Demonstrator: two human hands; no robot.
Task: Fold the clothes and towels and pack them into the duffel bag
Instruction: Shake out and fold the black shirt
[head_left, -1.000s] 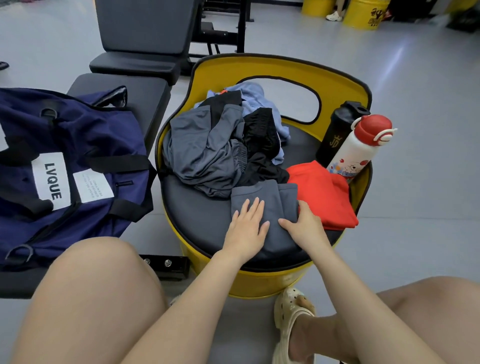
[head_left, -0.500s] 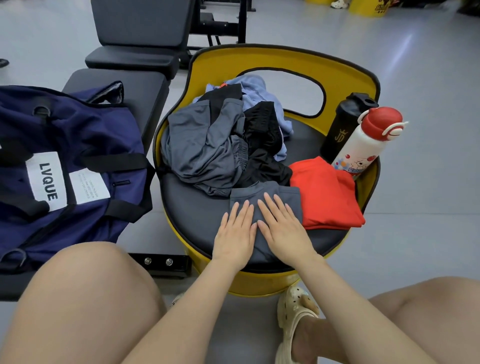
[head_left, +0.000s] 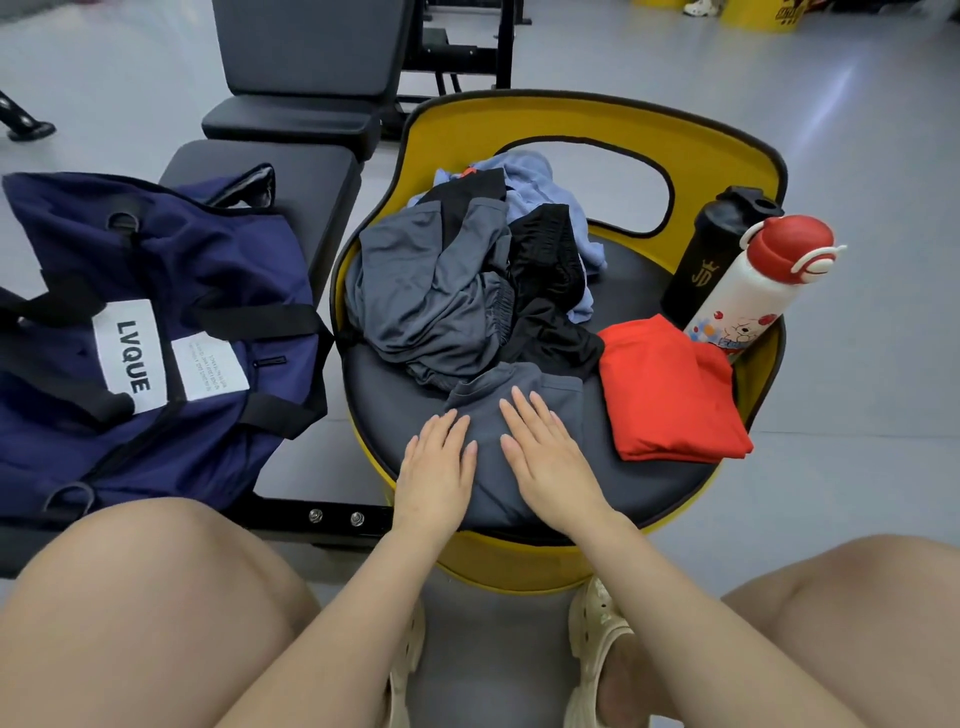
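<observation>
Left hand (head_left: 436, 467) lies flat, fingers straight and slightly spread, palm down on the left edge of the folded grey garment (head_left: 519, 410); its outer fingers overlap onto the black seat pad. Right hand (head_left: 550, 462) also flat, fingers straight and together, pressing on the middle of the same garment. Neither hand curls around anything. The two hands lie side by side, a narrow strip of grey cloth showing between them.

Folded grey garment sits at the near edge of the seat (head_left: 670, 483), a round black cushion in a yellow barrel chair. Just right of it, at the seat's right edge, a folded red garment (head_left: 670, 395); the two are close, contact uncertain. Behind, toward the left and the backrest, an unfolded pile of clothes (head_left: 467, 291): grey on top left, black in the middle, light blue at the back.

At the seat's right rear edge: black shaker bottle (head_left: 711, 254) upright, white bottle with red cap (head_left: 753, 291) leaning in front of it.

Navy duffel bag (head_left: 156, 332), labelled LVQUE, lies on a black bench (head_left: 306, 171) left of the chair, touching the seat's left edge.
</observation>
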